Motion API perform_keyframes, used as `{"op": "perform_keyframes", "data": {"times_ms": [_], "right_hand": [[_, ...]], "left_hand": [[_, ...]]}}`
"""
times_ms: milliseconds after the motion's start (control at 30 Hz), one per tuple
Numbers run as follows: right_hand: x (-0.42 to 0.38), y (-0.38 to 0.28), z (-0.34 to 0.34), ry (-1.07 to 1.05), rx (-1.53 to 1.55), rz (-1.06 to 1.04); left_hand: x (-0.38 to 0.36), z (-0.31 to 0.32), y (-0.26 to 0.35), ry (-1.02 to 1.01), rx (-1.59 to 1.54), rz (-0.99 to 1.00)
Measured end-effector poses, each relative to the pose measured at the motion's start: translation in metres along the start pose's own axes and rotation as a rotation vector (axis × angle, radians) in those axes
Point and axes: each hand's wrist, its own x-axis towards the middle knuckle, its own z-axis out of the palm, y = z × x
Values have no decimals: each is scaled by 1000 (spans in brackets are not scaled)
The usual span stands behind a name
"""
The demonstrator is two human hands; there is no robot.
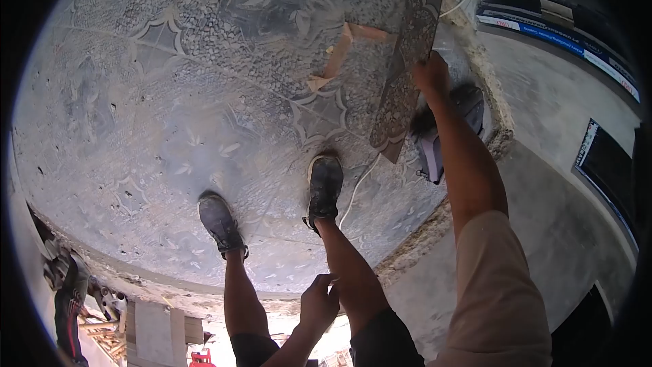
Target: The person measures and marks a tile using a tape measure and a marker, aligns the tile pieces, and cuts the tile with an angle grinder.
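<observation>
My right hand reaches out and grips the edge of a long cut strip of patterned tile, its fingers closed over the right side. The strip has a brown pebble pattern with a scalloped border and slants over the floor. Beside it, partly under my forearm, sits a dark grey and black bag. My left hand is near my left-side body, in front of my right shin, with fingers curled together; what they hold, if anything, is hidden. A flat brown L-shaped piece lies on the floor left of the strip.
I stand in dark shoes on dusty patterned floor tiles. A white cable runs across the floor past the strip. Rough broken edging borders the grey wall, where dark boxes show. A red chair stands behind.
</observation>
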Motion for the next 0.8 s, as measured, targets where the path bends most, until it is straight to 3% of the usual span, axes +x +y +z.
{"op": "perform_keyframes", "data": {"times_ms": [800], "right_hand": [[31, 8, 13, 12, -20, -30]], "left_hand": [[23, 14, -4, 62, -80, -51]]}}
